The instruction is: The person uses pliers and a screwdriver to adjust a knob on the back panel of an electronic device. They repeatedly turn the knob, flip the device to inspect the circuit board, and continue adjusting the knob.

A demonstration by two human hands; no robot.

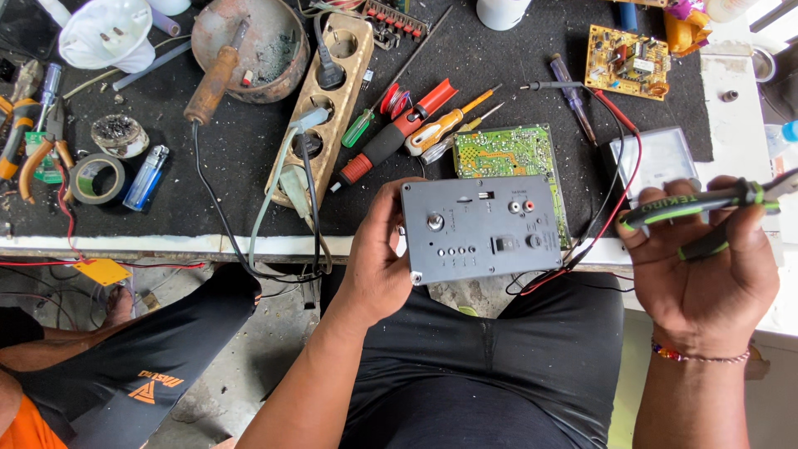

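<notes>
The fingers (384,218) of the left hand (378,266) are curled shut around the left edge of a grey control panel (480,228), which is held face up above the lap, just off the front edge of the workbench (166,246); the thumb is pressed on the panel's face beside a metal knob (434,221), and small buttons, a switch and red and white sockets are seen across that face. The right hand (706,266) is closed on a pair of green-and-black handled pliers (706,204), the handles clamped between fingers and palm, with the jaws hidden beyond the right border of the view. A red and a black lead (619,187) are run from the panel's right side up onto the bench's dark mat. The step in hand is judged to be the inspection or positioning of the panel before the pliers are applied; the next move would seem to call for the tool to be turned in the grip and brought to a fitting on the panel while the panel is kept steady. Behind the panel a green circuit board (507,151) is laid near the front edge; screwdrivers (416,125) and a beige power strip (320,100) lie toward the middle, and a roll of tape (96,177) and a blue lighter (145,176) toward the left front corner.
</notes>
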